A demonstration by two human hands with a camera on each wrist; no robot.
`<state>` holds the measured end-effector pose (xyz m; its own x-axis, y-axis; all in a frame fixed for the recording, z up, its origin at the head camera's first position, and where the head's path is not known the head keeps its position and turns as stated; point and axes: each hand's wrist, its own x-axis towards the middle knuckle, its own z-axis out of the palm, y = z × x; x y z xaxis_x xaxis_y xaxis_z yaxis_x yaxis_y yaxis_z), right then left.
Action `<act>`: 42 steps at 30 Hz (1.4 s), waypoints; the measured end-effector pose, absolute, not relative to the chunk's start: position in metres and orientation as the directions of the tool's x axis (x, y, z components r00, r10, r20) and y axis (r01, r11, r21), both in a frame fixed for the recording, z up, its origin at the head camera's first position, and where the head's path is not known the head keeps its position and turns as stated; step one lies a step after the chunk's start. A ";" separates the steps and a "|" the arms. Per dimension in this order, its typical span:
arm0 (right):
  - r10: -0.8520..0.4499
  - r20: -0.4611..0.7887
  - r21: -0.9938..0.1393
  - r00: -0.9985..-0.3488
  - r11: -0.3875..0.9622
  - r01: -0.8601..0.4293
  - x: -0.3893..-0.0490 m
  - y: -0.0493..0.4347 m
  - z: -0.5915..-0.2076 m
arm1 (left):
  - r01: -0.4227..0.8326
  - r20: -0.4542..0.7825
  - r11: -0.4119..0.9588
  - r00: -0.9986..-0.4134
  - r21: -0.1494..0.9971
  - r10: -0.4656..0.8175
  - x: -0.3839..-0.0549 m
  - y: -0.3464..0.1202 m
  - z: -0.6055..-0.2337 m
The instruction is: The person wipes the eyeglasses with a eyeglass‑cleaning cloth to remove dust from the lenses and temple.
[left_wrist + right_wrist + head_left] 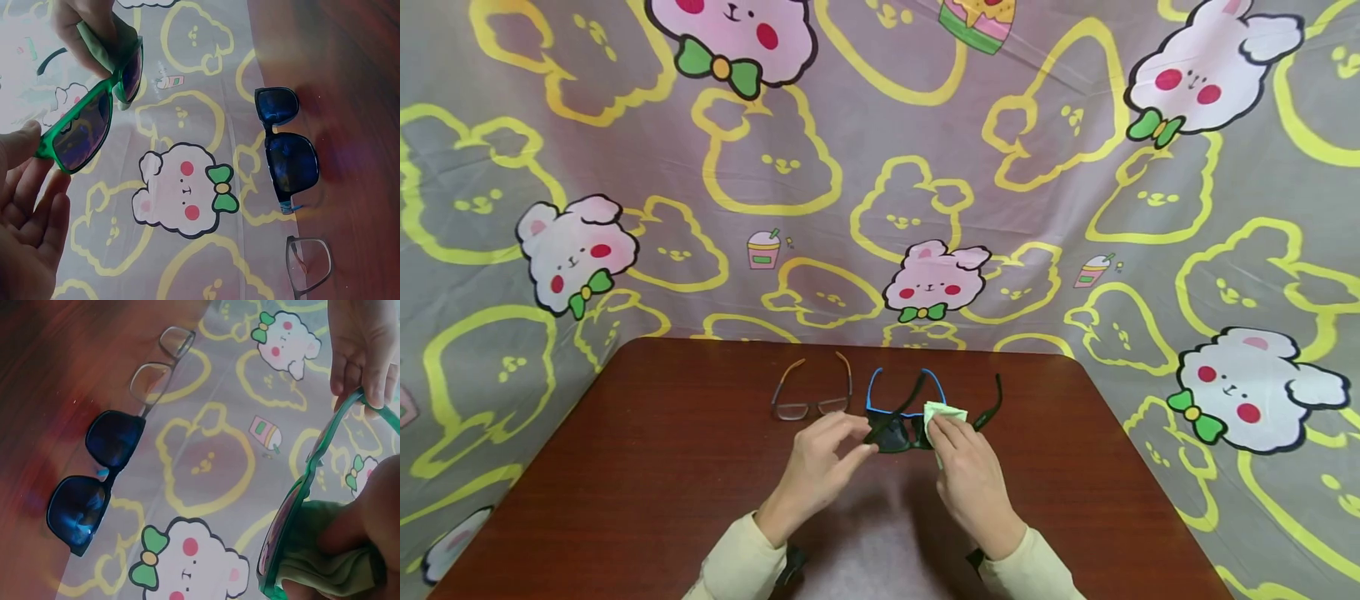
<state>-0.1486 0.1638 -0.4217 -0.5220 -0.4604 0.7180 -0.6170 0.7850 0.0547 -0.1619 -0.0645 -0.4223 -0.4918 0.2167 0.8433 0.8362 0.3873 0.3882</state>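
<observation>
A pair of green-framed sunglasses (87, 128), looking nearly black from the head view, is held up in front of me with its temples unfolded. My left hand (820, 457) pinches the frame by its left hinge, thumb on one side and fingertips on the other. A folded pale green cloth (946, 410) is in my right hand (973, 475). Its fingers pinch the cloth around the right lens, hiding much of that lens. Beyond them lie blue-templed sunglasses (874, 392), whose dark lenses (115, 439) show in the right wrist view.
To the left of the blue pair, clear-lensed eyeglasses (792, 411) with orange-tipped temples lie unfolded on the dark red-brown table (700, 450). A grey curtain (820, 192) printed with cartoon animals hangs behind the table and along both sides.
</observation>
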 end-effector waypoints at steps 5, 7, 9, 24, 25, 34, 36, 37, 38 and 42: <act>-0.498 0.705 0.059 -0.505 0.751 -0.658 -0.145 0.161 -0.421 | 0.828 0.853 0.412 -0.486 0.381 0.188 -0.162 -0.064 -0.423; -0.503 0.701 0.051 -0.506 0.743 -0.668 -0.144 0.161 -0.420 | 0.821 0.857 0.427 -0.485 0.379 0.174 -0.162 -0.064 -0.423; -0.492 0.706 0.026 -0.509 0.736 -0.677 -0.142 0.162 -0.419 | 0.811 0.856 0.441 -0.493 0.385 0.158 -0.163 -0.064 -0.424; -0.282 0.918 -0.091 -0.280 0.536 -0.839 -0.145 0.152 -0.413 | 0.741 0.802 0.459 -0.589 0.491 0.093 -0.164 -0.065 -0.426; -0.294 0.911 -0.084 -0.288 0.551 -0.830 -0.145 0.152 -0.414 | 0.741 0.801 0.457 -0.591 0.493 0.095 -0.164 -0.065 -0.426; -0.493 0.766 0.007 -0.413 0.649 -0.761 -0.145 0.150 -0.420 | 0.728 0.774 0.423 -0.627 0.539 0.094 -0.162 -0.061 -0.426; -0.516 0.748 0.025 -0.417 0.650 -0.760 -0.145 0.149 -0.421 | 0.723 0.763 0.410 -0.639 0.557 0.090 -0.162 -0.060 -0.426; -0.525 0.740 0.030 -0.420 0.651 -0.759 -0.144 0.149 -0.420 | 0.718 0.757 0.405 -0.647 0.566 0.091 -0.162 -0.059 -0.427; -0.530 0.733 0.031 -0.427 0.654 -0.756 -0.144 0.149 -0.420 | 0.713 0.748 0.400 -0.657 0.576 0.092 -0.161 -0.058 -0.427; -0.546 0.713 0.050 -0.440 0.665 -0.745 -0.143 0.147 -0.420 | 0.704 0.734 0.388 -0.673 0.594 0.098 -0.161 -0.056 -0.428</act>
